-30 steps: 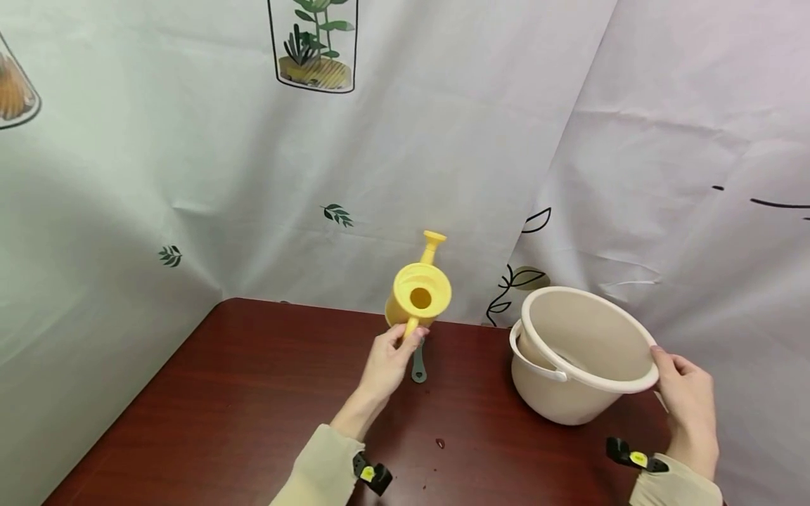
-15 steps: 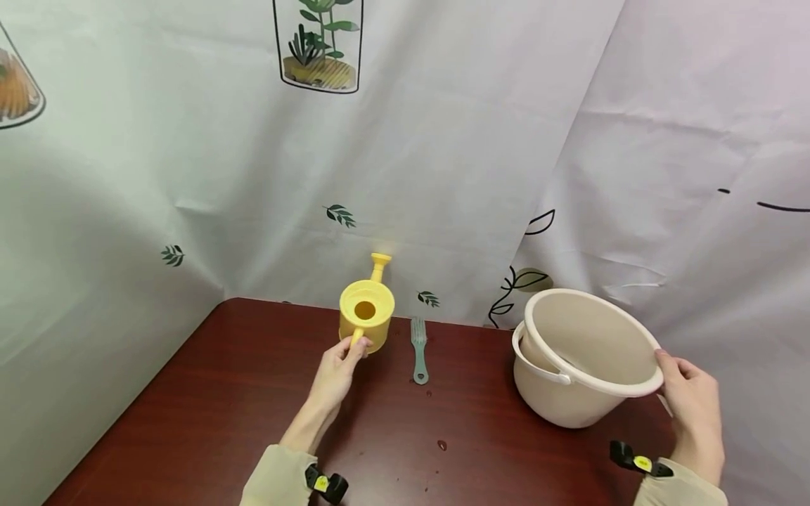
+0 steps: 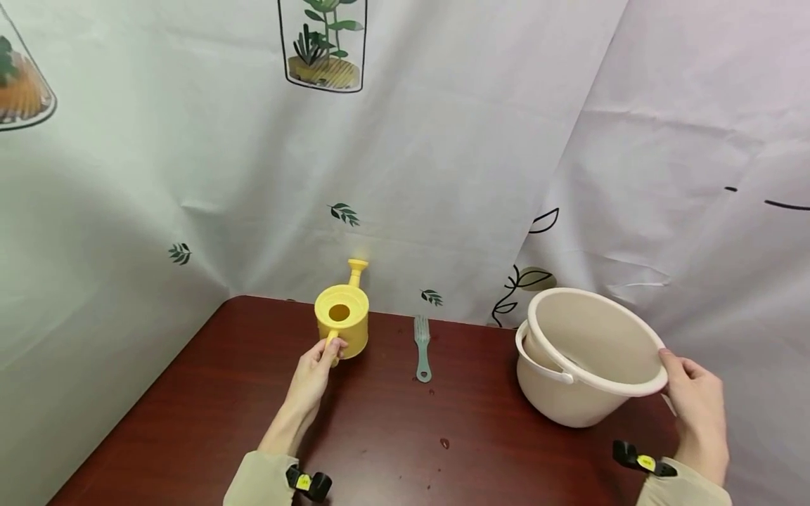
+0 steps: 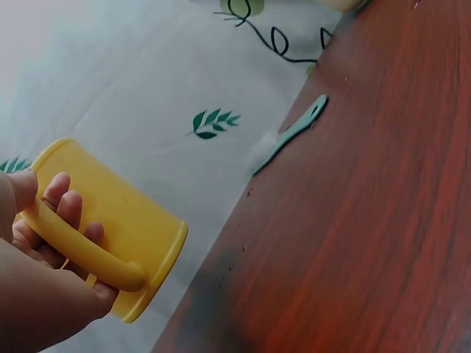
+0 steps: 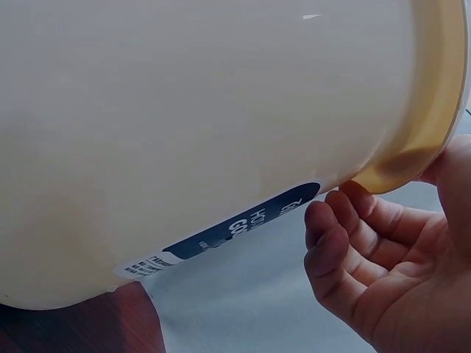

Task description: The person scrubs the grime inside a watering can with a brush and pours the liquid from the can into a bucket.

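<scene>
My left hand [image 3: 313,369] grips the handle of a yellow watering can [image 3: 354,330], its spout pointing to the back wall. In the left wrist view the fingers curl round the can's handle [image 4: 81,246], and the can's base is close over the table's back edge. On the right, my right hand [image 3: 696,404] pinches the rim of a cream bucket [image 3: 569,407], thumb on top and fingers below. The bucket's mouth faces up toward me, and its carrying handle [image 3: 547,370] lies along the left side. A blue label [image 5: 246,220] shows on the bucket in the right wrist view.
A grey-green fork [image 3: 422,355] lies on the dark red-brown table [image 3: 228,414] between can and bucket, tines toward the back. Small water drops [image 3: 445,443] dot the tabletop. A white printed cloth [image 3: 443,176] hangs directly behind the table.
My left hand has carried the watering can left and lower, away from above the fork, which now shows whole. The right hand stays on the bucket's rim.
</scene>
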Demonstrator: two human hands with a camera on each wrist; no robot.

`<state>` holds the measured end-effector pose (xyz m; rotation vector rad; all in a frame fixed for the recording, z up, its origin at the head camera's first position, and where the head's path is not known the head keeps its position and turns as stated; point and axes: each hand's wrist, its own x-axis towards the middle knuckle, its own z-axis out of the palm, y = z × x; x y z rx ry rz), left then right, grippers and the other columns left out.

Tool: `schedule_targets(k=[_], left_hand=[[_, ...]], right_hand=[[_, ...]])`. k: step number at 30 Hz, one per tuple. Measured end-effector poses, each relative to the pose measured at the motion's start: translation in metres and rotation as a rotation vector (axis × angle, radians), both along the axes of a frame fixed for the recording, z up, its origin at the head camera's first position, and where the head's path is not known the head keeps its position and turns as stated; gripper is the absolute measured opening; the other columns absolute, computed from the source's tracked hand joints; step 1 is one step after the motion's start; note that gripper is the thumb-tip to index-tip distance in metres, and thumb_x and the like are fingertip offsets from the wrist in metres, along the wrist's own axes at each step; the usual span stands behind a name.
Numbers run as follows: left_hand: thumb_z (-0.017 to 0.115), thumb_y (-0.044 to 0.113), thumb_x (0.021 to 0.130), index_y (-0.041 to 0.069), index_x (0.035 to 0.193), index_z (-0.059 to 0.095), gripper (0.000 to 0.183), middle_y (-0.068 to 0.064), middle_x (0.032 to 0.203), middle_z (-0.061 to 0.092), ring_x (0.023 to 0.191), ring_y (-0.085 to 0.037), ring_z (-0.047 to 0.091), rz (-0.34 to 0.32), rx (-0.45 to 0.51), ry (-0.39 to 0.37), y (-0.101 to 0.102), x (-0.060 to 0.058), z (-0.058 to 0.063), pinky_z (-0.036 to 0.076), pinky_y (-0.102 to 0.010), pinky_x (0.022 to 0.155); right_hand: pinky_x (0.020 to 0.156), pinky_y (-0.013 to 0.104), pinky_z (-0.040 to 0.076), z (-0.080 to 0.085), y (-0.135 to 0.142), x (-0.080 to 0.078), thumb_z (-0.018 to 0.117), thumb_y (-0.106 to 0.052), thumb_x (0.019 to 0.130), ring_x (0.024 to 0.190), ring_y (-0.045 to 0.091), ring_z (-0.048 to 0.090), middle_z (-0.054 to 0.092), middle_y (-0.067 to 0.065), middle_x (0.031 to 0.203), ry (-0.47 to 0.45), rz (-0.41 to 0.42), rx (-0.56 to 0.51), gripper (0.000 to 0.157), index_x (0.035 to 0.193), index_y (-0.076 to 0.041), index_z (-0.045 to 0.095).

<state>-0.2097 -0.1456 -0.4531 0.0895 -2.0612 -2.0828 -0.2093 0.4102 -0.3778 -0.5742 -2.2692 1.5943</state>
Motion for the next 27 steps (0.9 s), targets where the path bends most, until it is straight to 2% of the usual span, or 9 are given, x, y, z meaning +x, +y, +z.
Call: schedule_targets(k=[7,12,18,25,27], left_hand=[[0.046,0.031,0.105,-0.006,0.109,0.057,0.039,-0.009,0.097,0.052,0.095,-0.020,0.045,-0.001,-0.005,0.000,-0.013,-0.003,-0.004,0.034,-0.033,0.086],[0.043,0.030,0.106,-0.006,0.109,0.054,0.038,-0.006,0.097,0.049,0.095,-0.018,0.044,0.013,-0.007,-0.039,-0.026,0.001,-0.009,0.033,-0.031,0.085],[0.041,0.029,0.106,-0.007,0.109,0.053,0.038,-0.008,0.098,0.050,0.096,-0.016,0.045,0.023,-0.022,-0.068,-0.037,0.006,-0.014,0.033,-0.030,0.086],[0.042,0.033,0.106,-0.007,0.107,0.051,0.042,-0.011,0.098,0.050,0.097,-0.017,0.044,-0.005,-0.019,-0.091,-0.043,0.003,-0.021,0.032,-0.032,0.089],[0.041,0.033,0.106,-0.008,0.106,0.051,0.042,-0.012,0.099,0.050,0.097,-0.018,0.044,-0.014,-0.027,-0.096,-0.044,0.002,-0.022,0.033,-0.033,0.089]], right_hand=[[0.058,0.016,0.042,0.000,0.004,0.004,0.057,-0.041,0.097,0.060,0.006,0.057,0.059,-0.009,0.066,0.008,-0.018,-0.035,0.029,0.072,-0.030,0.066],[0.058,0.016,0.043,-0.003,-0.002,0.002,0.057,-0.040,0.097,0.060,0.006,0.058,0.059,-0.009,0.067,0.014,0.015,-0.028,0.029,0.072,-0.029,0.067],[0.059,0.015,0.044,-0.003,-0.009,-0.002,0.060,-0.039,0.096,0.061,0.006,0.056,0.059,-0.008,0.070,0.033,0.042,-0.101,0.027,0.074,-0.027,0.068],[0.058,0.016,0.044,-0.006,-0.008,0.003,0.063,-0.040,0.094,0.061,0.006,0.056,0.059,-0.007,0.068,0.040,0.014,-0.156,0.027,0.072,-0.025,0.068],[0.057,0.016,0.044,-0.007,-0.007,0.003,0.063,-0.040,0.094,0.061,0.006,0.056,0.060,-0.007,0.067,0.034,0.003,-0.143,0.028,0.071,-0.025,0.068]])
